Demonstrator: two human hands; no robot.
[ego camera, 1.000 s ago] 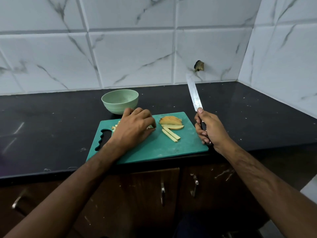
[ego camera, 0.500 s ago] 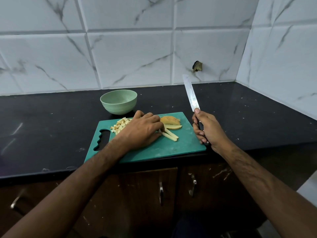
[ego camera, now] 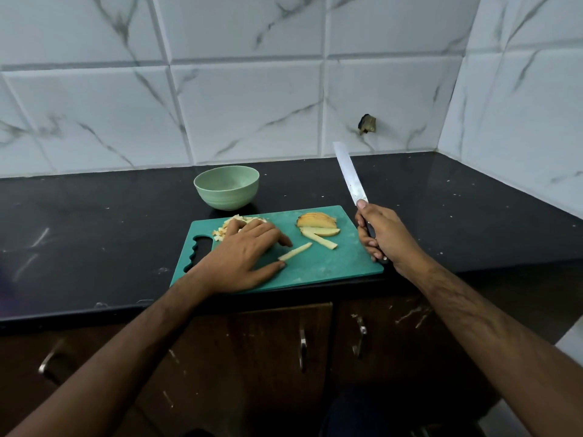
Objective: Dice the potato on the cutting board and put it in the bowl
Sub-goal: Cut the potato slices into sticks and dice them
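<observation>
A green cutting board (ego camera: 318,269) lies on the black counter. My left hand (ego camera: 244,257) rests flat on it, fingers straight, the thumb tip touching one potato stick (ego camera: 295,251). Diced potato cubes (ego camera: 228,225) sit behind that hand, partly hidden by it. Sliced potato pieces with skin (ego camera: 317,220) and another stick (ego camera: 320,239) lie at the board's far right. My right hand (ego camera: 383,236) grips a knife (ego camera: 350,175) at the board's right edge, blade pointing up and away. The pale green bowl (ego camera: 226,190) stands behind the board and looks empty.
White marble tiles form the back and right walls, with a small broken hole (ego camera: 367,123) in the back wall. Wooden cabinet doors with metal handles (ego camera: 302,350) run under the counter edge.
My left hand reached right to the potato sticks, then drew back left, dragging one stick toward the board's middle. The diced pile came into view. The knife stayed raised.
</observation>
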